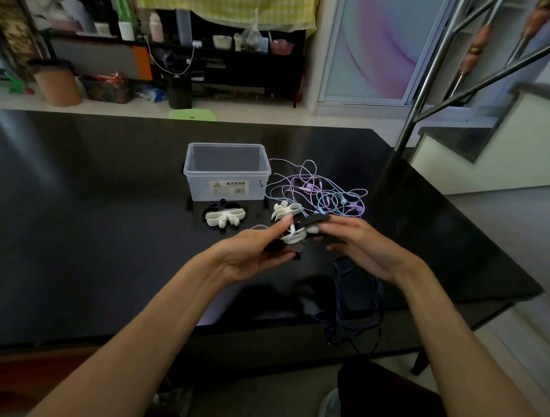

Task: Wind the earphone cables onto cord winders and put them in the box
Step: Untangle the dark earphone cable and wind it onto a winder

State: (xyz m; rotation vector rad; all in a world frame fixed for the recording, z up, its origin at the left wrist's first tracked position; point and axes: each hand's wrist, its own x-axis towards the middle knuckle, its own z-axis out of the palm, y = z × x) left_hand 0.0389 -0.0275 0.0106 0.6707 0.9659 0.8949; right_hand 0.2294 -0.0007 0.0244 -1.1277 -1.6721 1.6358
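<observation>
While raised palms-in, both hands pinch a cord winder.

Beyond the far edge of the black table stands a green stool. A brown bin and a black bin stand before a cluttered dark shelf. A steel stair railing rises past its right edge.

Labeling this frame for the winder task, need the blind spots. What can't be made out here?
- Head view: the winder between the left hand and right hand is mostly covered by fingers; how much cable is wound cannot be told.
- The dark cable below the right hand fades into the black table; its ends are lost.
- The tangle of earphones: count unclear, strands overlap.
- The box label print is too small.
</observation>
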